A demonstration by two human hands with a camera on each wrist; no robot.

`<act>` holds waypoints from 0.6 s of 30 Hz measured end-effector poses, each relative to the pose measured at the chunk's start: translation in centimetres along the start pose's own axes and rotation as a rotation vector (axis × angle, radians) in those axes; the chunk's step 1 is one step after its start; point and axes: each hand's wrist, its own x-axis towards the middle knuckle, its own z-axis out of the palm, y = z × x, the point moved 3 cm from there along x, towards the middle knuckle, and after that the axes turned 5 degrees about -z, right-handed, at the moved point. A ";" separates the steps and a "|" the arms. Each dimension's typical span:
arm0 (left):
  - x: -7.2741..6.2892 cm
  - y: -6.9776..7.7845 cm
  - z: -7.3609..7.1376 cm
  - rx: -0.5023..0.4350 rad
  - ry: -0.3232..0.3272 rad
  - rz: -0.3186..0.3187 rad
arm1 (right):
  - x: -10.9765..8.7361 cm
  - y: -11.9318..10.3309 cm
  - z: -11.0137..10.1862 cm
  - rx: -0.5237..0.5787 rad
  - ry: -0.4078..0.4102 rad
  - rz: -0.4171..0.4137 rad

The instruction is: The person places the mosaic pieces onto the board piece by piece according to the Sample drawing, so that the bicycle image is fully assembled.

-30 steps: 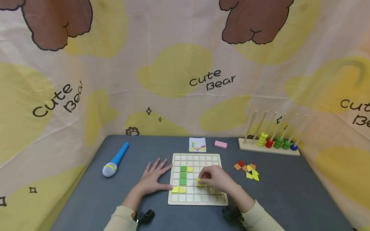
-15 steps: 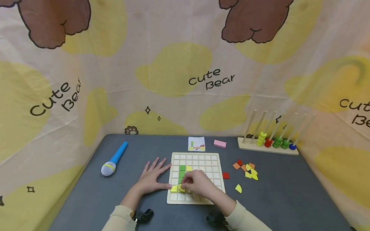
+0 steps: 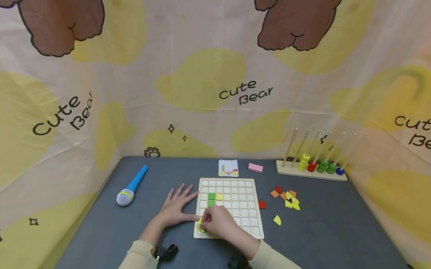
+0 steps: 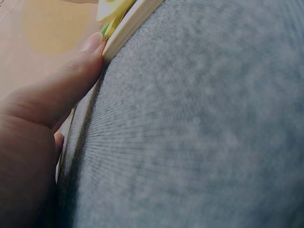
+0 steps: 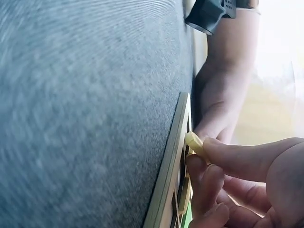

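Note:
A wooden grid board (image 3: 240, 213) lies on the grey table. My left hand (image 3: 175, 208) is spread flat beside its left edge, thumb and fingertips touching the rim. Over the lower left squares, my right hand (image 3: 219, 222) pinches a yellow curved-edged tile (image 3: 201, 225) between thumb and fingers; the right wrist view shows this tile (image 5: 194, 142) tilted near the board's edge. Green tiles (image 3: 211, 199) and a yellow tile (image 3: 220, 197) sit in the upper left squares. The right hand hides part of the lower rows.
Right of the board lie a red tile (image 3: 262, 205), a yellow quarter-round tile (image 3: 277, 220) and a loose group of orange, red and yellow tiles (image 3: 288, 204). Behind stand a pattern card (image 3: 228, 168), a pink block (image 3: 255, 167) and a peg rack (image 3: 311, 170). A toy microphone (image 3: 132, 187) lies left.
My right hand has moved left and slightly down across the board with a yellow tile, uncovering the red tile and the quarter-round one on the right. My left hand has stayed at the rim.

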 end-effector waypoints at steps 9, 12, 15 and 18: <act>-0.1 0.2 0.1 -0.011 0.000 -0.003 | -0.1 -0.5 0.3 -0.093 -0.008 0.014; 0.0 0.1 0.1 -0.012 0.002 -0.002 | 0.0 -0.5 0.4 -0.119 -0.012 0.034; 0.1 0.0 0.1 -0.007 0.002 -0.002 | -0.1 -0.5 0.3 -0.126 -0.008 0.061; 0.2 -0.1 0.1 0.000 0.002 -0.002 | -0.2 -0.6 0.2 -0.135 0.007 0.087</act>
